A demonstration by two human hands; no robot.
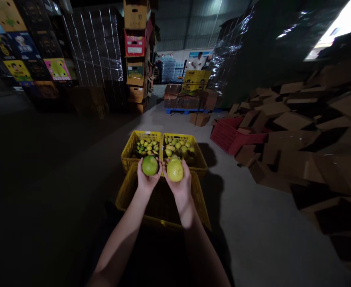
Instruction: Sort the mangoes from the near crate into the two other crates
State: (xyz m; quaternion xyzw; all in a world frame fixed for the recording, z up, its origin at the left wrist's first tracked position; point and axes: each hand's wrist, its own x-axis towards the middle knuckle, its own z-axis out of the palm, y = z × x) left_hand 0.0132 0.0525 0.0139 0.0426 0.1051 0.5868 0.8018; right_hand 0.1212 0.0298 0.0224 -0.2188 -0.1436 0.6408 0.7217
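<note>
My left hand is closed from below around a round green fruit, smooth like a citrus. Beside it, my right hand holds a larger pale yellow fruit with a glossy skin. Both fruits are raised side by side, a little apart, above a yellow plastic crate whose inside is dark. Just beyond are two more yellow crates. In the left crate lie small green and yellow fruits; larger yellow-green fruits fill part of the right crate.
On the right, a red crate leans by a big heap of flattened cardboard boxes. Stacked cartons and wrapped pallets stand behind. A blue pallet carries boxes farther back. Grey concrete floor surrounds the crates.
</note>
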